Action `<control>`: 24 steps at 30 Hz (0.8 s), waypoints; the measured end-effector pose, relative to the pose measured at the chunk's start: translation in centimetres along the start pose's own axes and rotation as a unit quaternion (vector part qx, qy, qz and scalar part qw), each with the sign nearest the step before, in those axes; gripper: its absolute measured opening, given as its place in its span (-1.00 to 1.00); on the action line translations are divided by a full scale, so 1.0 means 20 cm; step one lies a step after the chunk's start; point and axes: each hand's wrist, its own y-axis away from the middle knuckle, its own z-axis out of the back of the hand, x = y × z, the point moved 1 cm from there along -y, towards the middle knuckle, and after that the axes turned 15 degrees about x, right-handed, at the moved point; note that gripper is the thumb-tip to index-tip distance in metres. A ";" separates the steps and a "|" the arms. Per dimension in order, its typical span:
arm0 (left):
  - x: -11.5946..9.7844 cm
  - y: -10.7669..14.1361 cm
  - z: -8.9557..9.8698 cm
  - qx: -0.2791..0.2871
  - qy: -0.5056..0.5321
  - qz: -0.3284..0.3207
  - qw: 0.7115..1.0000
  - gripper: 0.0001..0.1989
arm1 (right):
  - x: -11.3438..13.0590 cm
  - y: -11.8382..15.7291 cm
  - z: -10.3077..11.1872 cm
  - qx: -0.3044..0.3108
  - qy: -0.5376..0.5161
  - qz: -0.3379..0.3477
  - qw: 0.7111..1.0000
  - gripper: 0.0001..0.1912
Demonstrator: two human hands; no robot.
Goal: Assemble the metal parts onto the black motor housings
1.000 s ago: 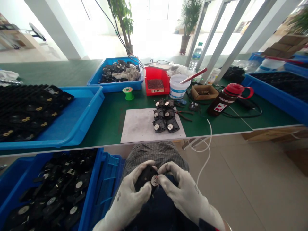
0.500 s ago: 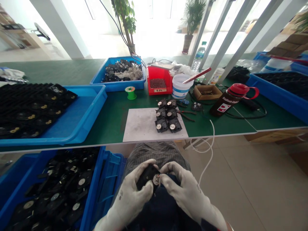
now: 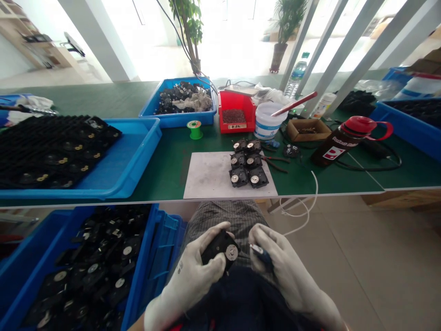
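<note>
Inside the left hand (image 3: 191, 263), black plastic housing (image 3: 217, 247)

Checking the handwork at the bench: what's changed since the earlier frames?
The right hand has moved rightward, away from the black module, and now holds a small blue-handled tool. The left hand keeps its grip on the module. Nothing was let go. The six modules on the grey mat stayed as they were.

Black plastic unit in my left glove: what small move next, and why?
Probably bring the blue-handled tool in your right hand to the silver disc on the black plastic unit: your left hand holds that disc exposed, and the tool's tip points toward it.
</note>
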 end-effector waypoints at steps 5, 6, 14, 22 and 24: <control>-0.02 0.00 0.00 -0.012 -0.037 0.004 0.999 -0.34 | 0.02 0.01 -0.02 -0.099 0.296 0.193 0.930 -0.65; -0.02 -0.01 0.00 -0.012 -0.038 0.006 0.999 -0.33 | 0.03 0.01 -0.03 -0.122 0.346 0.225 0.903 -0.65; 0.00 0.00 -0.01 -0.010 -0.033 0.006 0.999 -0.32 | 0.06 -0.02 -0.05 -0.163 0.436 0.279 0.840 -0.64; -0.03 0.01 0.00 -0.020 -0.047 0.004 0.999 -0.36 | 0.08 -0.01 -0.05 -0.166 0.484 0.273 0.815 -0.62; -0.03 0.01 0.00 -0.022 -0.052 -0.003 0.998 -0.36 | 0.08 -0.01 -0.05 -0.165 0.490 0.276 0.811 -0.62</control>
